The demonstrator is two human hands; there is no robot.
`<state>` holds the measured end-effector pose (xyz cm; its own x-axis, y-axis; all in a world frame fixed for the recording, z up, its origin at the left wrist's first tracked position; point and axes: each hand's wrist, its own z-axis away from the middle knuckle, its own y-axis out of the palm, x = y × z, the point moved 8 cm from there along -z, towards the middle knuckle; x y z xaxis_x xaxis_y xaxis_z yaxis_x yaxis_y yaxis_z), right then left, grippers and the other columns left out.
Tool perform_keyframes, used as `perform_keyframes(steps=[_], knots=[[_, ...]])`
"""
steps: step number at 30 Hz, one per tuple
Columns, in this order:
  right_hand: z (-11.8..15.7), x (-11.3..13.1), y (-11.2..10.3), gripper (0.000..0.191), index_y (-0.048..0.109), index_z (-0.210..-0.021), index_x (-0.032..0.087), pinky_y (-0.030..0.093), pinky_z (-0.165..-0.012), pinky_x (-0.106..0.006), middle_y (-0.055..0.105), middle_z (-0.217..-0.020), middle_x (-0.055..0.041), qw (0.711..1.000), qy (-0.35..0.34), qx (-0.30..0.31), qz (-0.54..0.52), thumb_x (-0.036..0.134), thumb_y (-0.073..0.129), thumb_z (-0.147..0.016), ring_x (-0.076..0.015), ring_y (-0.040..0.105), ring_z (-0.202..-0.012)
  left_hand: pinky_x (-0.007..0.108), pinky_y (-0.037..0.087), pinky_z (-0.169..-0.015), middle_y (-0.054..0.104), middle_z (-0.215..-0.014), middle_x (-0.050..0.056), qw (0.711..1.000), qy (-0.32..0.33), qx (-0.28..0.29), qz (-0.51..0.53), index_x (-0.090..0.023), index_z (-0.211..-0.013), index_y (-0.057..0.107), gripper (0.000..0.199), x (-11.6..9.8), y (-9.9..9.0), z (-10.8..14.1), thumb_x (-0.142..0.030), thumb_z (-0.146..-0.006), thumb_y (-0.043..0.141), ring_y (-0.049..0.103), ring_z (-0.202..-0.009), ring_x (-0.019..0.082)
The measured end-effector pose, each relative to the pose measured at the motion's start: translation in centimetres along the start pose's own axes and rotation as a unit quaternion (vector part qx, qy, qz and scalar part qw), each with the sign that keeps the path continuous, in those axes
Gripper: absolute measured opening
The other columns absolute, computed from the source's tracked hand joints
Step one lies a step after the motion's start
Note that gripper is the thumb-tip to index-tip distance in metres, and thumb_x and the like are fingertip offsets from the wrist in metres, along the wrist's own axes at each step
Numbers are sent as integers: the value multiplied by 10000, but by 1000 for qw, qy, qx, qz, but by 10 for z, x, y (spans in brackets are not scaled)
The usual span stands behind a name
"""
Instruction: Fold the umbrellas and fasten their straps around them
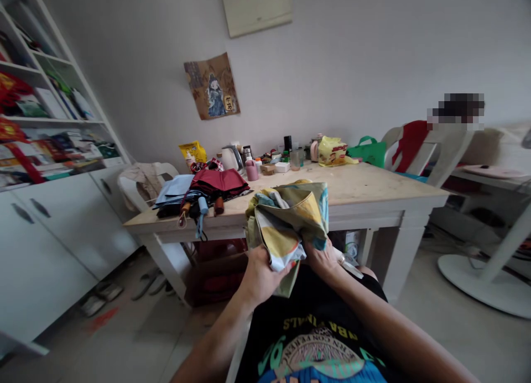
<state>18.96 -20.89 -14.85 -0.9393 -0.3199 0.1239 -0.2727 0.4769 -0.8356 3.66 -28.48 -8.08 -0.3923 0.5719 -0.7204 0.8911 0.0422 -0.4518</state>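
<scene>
Above my lap, at the table's front edge, a patterned umbrella [309, 206] in yellow, white and blue is bunched up with its canopy panels in loose folds. Its shaft and handle are hidden. On the near left side my left hand [261, 275] is closed on a fold of the canopy. From the right, my right hand [326, 260] grips the lower part, its fingertips partly hidden by the cloth. To the left on the table lie a folded light blue umbrella [178, 188] and a dark red umbrella [222, 180], with several handles pointing toward me.
The wooden table [360, 187] carries a kettle [230, 159], a pink bottle [251, 170], a yellow bag [332, 152] and a green bag [369, 152] along its back. Chairs stand at both ends. A person sits at far right. White cabinets [58, 228] line the left.
</scene>
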Motion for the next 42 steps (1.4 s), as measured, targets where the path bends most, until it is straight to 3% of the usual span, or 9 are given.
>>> perform_keyframes(steps=[5,8,16,20,25,31,36,39,42], knots=[[0,3,-7,466,623,-1272,183,425,-955,-418,655,-1245,-156,1000,-3,31,0,102,434,-854,-315,595,-1091,349,524,-881,744,-984,113,996,27,-55,71,-172,-939,775,223,-11,-12,-10,-318,-787,702,684,-909,256],[-2,3,-14,470,627,-1267,183,428,-929,-405,666,-1226,-153,1000,-4,29,5,105,467,-833,-306,605,-1057,316,512,-856,731,-967,102,994,37,-28,104,-154,-915,772,251,-18,-13,-12,-359,-781,720,666,-911,237],[-12,10,-21,415,626,-1266,167,401,-970,-406,639,-1261,-172,1000,-19,6,11,154,461,-885,-298,582,-1117,260,493,-614,717,-761,100,910,-173,119,358,-101,-909,744,620,24,22,-15,-689,-755,626,649,-676,185],[-23,3,-25,442,623,-1263,171,399,-956,-379,648,-1258,-149,1000,-3,16,26,95,420,-877,-294,579,-1129,267,517,-673,735,-826,100,924,-149,161,312,-93,-942,743,580,15,20,-24,-552,-599,834,664,-728,194],[-43,-4,-47,389,633,-1215,171,412,-874,-376,676,-1176,-174,999,21,13,37,123,423,-891,-311,615,-1036,295,534,-760,733,-805,66,951,-67,18,301,-121,-838,743,348,6,-7,-44,-436,-702,801,672,-770,186],[-60,6,-72,343,650,-1167,185,369,-945,-375,644,-1248,-162,999,22,19,21,146,435,-903,-306,568,-1120,364,543,-823,732,-824,83,885,-140,38,443,-124,-942,708,449,3,8,-57,-496,-698,769,691,-883,250],[-62,-1,-74,328,638,-1139,144,401,-808,-363,676,-1101,-189,997,63,36,12,161,396,-917,-298,602,-978,358,525,-842,736,-836,86,864,-191,118,451,-125,-947,700,455,13,19,-57,-428,-633,828,691,-866,240],[-61,-8,-70,325,626,-1110,137,387,-712,-332,682,-1023,-180,996,77,49,5,126,368,-912,-262,612,-868,373,518,-843,739,-851,85,892,-190,194,362,-137,-943,696,479,21,21,-59,-500,-648,802,685,-860,246],[-62,-15,-66,288,613,-1077,113,369,-671,-315,671,-1013,-186,995,89,53,-2,92,425,-860,-256,614,-857,362,471,-957,742,-955,66,966,-65,177,177,-167,-942,702,368,12,-2,-76,-451,-715,752,658,-981,238]])
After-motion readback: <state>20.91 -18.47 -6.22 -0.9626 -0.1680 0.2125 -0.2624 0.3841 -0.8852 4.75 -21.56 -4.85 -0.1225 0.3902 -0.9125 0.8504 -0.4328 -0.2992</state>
